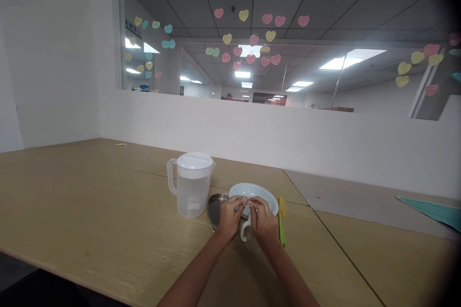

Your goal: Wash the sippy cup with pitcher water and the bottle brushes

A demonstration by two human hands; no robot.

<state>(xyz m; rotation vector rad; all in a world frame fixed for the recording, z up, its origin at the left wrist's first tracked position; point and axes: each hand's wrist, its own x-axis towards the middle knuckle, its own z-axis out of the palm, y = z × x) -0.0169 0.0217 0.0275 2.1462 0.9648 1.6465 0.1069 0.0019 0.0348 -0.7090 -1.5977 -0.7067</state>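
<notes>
Close together over the table, my left hand [230, 216] and my right hand [263, 219] are both closed, pinching a white hook [244, 236] between the fingertips. Its curved end hangs down between my hands, and a small round pale part shows at the fingertips. A light blue bowl [248, 189] lies just behind my hands, which cover some of it. Partly hidden by my left hand is a round metal dish [213, 209]. Beside my right hand lies a brush [281, 223] with a green handle and a yellow head.
A translucent pitcher [192, 192] with a white lid stands left of the metal dish, its handle pointing left. Further right a teal cloth [432, 209] lies on the wooden table [108, 211]. A white wall with a window rises behind, dotted with heart-shaped notes.
</notes>
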